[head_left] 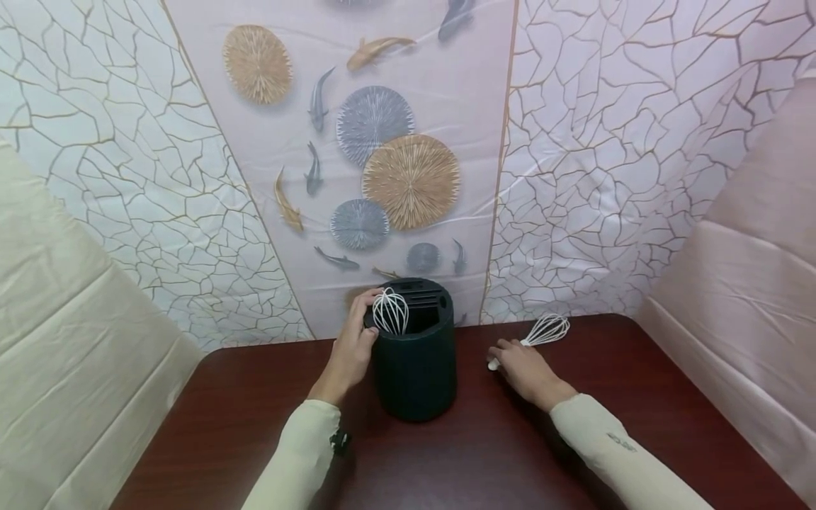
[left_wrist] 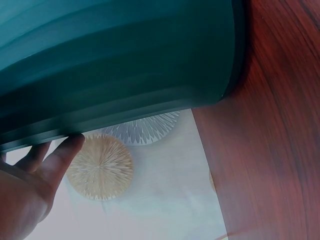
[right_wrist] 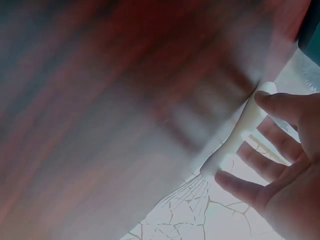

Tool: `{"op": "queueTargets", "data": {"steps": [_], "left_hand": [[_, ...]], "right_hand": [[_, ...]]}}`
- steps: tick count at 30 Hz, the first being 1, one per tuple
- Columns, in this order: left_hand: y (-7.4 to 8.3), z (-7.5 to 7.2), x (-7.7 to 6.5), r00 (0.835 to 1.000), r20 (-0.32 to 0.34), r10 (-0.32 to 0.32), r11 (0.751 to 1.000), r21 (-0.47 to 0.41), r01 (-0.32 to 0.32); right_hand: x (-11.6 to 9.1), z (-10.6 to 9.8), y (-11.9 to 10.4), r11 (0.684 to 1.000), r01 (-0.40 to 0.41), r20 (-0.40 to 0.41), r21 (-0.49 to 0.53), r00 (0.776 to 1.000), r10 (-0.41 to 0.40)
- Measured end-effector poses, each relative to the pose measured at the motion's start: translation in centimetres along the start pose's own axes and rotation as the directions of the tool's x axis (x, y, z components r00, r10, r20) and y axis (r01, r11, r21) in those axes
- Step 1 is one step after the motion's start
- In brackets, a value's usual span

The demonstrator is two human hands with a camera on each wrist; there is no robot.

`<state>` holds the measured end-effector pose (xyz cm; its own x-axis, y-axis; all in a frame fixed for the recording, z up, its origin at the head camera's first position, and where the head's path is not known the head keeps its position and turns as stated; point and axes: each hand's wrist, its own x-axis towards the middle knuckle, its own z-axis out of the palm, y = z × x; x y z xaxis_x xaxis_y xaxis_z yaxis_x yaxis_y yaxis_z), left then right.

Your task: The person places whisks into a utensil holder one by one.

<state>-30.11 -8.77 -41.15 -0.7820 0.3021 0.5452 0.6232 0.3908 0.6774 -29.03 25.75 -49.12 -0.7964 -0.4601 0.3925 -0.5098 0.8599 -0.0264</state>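
2 pale sleeves (head_left: 290,453) come in at the near edge, and the left sleeve has a small dark thing (head_left: 340,443) by its cuff. Under them is the shiny red-brown table (head_left: 408,467).

A bit farther off, the right hand (head_left: 523,365) pinches the handle of a white whisk (right_wrist: 225,150) between its thumb and fingers. The whisk's wires point away to the right. I cannot tell if the handle touches the table or sits just over it.

To the left of that hand, with a space between, a dark green holder (head_left: 414,382) stands upright on the table. Its round top has a big opening, and some thin slots behind it. The left hand (head_left: 350,340) touches the holder's left side near the rim, with its fingers and thumb spread apart. Just beside them, a 2nd whisk (head_left: 391,312) stands in the big opening, wires up.

Behind the table hangs a cloth (head_left: 574,170) with cracked lines, fish and round gold and gray shapes.
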Motion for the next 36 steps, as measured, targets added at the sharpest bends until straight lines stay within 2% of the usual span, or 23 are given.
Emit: {"op": "queueTargets", "data": {"steps": [11,17,28,32,36], "left_hand": [[0.2,-0.3,0.0,1.000,0.000,-0.007,1.000,0.006,0.007],[0.0,-0.1,-0.1,1.000,-0.002,-0.006,1.000,0.003,0.006],[0.2,-0.1,0.0,1.000,0.007,-0.006,1.000,0.004,0.006],[0.3,-0.1,0.0,1.000,0.013,-0.014,1.000,0.012,0.014],[0.4,-0.1,-0.1,1.000,0.014,-0.017,1.000,0.018,0.017]], "right_hand": [[-1.8,-1.0,-0.3,0.997,0.066,0.010,0.042,0.998,-0.067],[-2.8,-1.1,-0.2,0.992,0.119,-0.025,0.037,0.993,-0.118],[-4.6,-2.2,0.2,0.964,0.264,-0.072,0.018,0.962,-0.262],[-5.4,-2.7,0.3,0.974,0.226,-0.070,0.027,0.972,-0.224],[-6.1,-3.1,0.3,0.992,0.099,-0.058,0.078,0.994,-0.095]]}}
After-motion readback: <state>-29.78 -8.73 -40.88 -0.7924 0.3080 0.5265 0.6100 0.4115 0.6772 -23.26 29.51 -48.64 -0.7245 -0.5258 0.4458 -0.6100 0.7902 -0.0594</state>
